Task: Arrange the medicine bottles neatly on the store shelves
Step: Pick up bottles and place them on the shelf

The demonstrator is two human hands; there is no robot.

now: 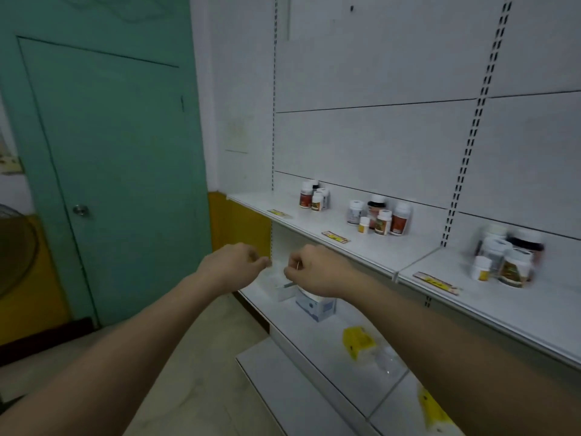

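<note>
From the camera on my head, I look forward and down at a white store shelf unit that fills the right of the view, with a teal door [103, 171] at nine o'clock. Both my bare forearms reach in from the bottom edge toward the centre. My left hand [234, 262] is loosely curled, fingertips drawn together, and I cannot tell whether it pinches anything. My right hand [317, 269], just beside it at about three o'clock, is closed into a loose fist; a thin pale strand shows near its thumb, too small to name. Neither hand holds a bottle. The medicine bottles stand on the upper shelf [314, 226] in three loose clumps: a small cluster [314, 198] at one o'clock from my hands, a middle cluster [382, 217] at two o'clock, and a blurred right cluster [509, 262] at three o'clock on the next shelf section. Yellow price tags [335, 236] sit on the shelf's front edge. Below my right hand, on the lower shelf, rests a white and blue box [316, 305], with yellow packets [358, 341] further toward five o'clock. I judge that arranging has barely begun, my hands poised between grasps. Next, I would need to lift a hand toward two o'clock, open it, and take a bottle to line up in a row.
</note>
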